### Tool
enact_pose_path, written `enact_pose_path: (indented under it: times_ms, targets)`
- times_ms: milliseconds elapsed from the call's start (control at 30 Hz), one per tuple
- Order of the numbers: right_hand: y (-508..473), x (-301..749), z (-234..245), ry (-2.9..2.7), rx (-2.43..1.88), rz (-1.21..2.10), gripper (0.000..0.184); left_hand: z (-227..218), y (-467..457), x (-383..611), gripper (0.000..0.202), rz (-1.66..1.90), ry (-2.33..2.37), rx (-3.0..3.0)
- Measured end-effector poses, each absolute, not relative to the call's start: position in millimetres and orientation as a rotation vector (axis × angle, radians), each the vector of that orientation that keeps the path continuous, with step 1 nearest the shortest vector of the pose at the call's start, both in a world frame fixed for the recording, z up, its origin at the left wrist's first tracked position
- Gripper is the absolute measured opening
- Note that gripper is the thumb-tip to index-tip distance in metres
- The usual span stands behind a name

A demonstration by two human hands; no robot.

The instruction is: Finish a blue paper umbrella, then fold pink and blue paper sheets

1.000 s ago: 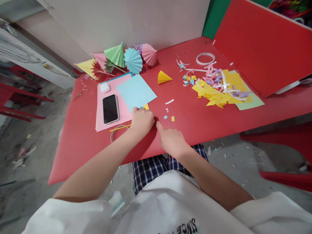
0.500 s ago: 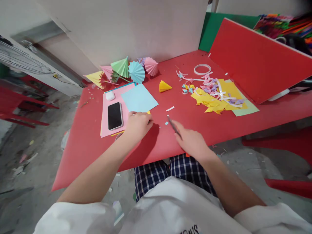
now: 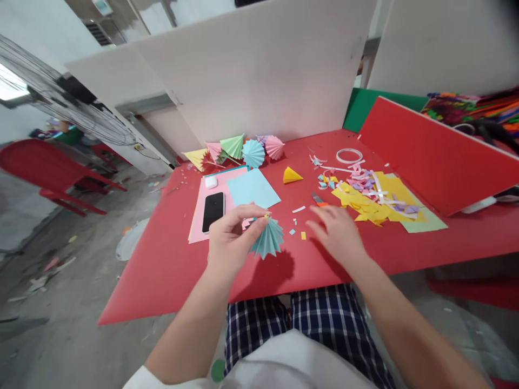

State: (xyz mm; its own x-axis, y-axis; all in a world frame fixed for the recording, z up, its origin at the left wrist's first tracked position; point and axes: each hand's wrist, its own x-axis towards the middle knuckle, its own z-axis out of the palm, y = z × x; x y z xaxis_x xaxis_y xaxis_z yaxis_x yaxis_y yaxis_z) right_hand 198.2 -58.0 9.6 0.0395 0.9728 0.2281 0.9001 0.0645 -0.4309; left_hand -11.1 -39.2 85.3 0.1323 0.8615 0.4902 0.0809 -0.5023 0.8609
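Observation:
My left hand is raised above the red table and pinches a small pleated light-blue paper fan by its tip. My right hand hovers over the table with fingers stretched out, blurred, holding nothing. Just beyond its fingertips lies a small cutter knife with an orange end. A light-blue paper sheet lies on a pink sheet behind my left hand.
A phone and a white earbud case rest on the pink sheet. Several pleated paper fans stand at the back, a yellow cone and tape ring nearby. Paper scraps cover the right. A red board leans there.
My left hand has lifted off the table with the blue fan now showing. My right hand has let go of the cutter, which lies on the table, and has opened. The view tilted up.

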Motion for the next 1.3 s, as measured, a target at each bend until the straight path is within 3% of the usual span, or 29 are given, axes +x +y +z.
enact_pose_path:
  times_ms: [100,200,467,833,1100,1300]
  targets:
    - [-78.1,164.1,18.9,-1.976,-1.294,0.776,0.029,82.7,-46.1,-4.5,0.004,1.554,0.873,1.569]
    - [-90.3,139.9,18.3,-1.785,-1.182,0.939,0.019,81.3,-53.0,-0.8,0.004,1.615,0.861,1.503]
    - [-89.3,128.6,20.7,-1.593,-1.25,0.893,0.015,77.1,-66.2,-0.3,0.007,1.643,0.829,1.448]
    - [-95.4,127.0,22.3,-1.511,-1.205,0.968,0.026,76.1,-77.5,-1.2,0.014,1.623,0.867,1.492]
    - [-95.6,128.6,18.1,-1.51,-1.064,0.934,0.021,79.6,-78.3,-4.2,0.016,1.603,0.778,1.596]
    - [-96.4,130.4,11.9,-1.506,-1.004,0.972,0.03,78.8,-77.7,-4.1,0.018,1.602,0.714,1.567]
